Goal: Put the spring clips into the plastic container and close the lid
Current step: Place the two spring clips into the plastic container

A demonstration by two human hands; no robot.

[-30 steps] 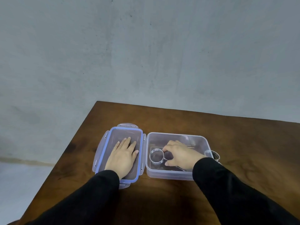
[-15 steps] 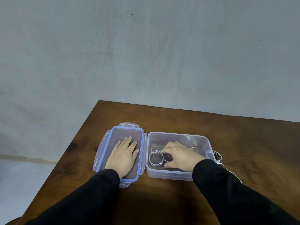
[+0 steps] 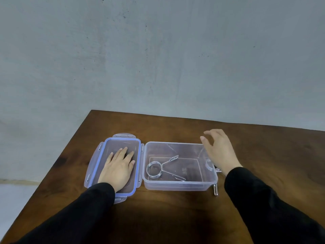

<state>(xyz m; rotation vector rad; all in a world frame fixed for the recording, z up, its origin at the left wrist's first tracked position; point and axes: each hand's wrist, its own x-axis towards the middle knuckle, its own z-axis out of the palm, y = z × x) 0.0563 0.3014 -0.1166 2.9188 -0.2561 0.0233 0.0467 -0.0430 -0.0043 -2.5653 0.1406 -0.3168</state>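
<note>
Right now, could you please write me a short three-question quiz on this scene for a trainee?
1. True or false: the lid is already closed on the plastic container.
2. Which hand rests flat on the lid?
A. left hand
B. right hand
C. neither
3. Fill in: one spring clip lies ____ the container, while a second spring clip sits on the table by its right wall.

Key:
1. False; the lid lies open beside the container.
2. A; the right hand hovers open and empty over the container's right end.
3. inside
</note>
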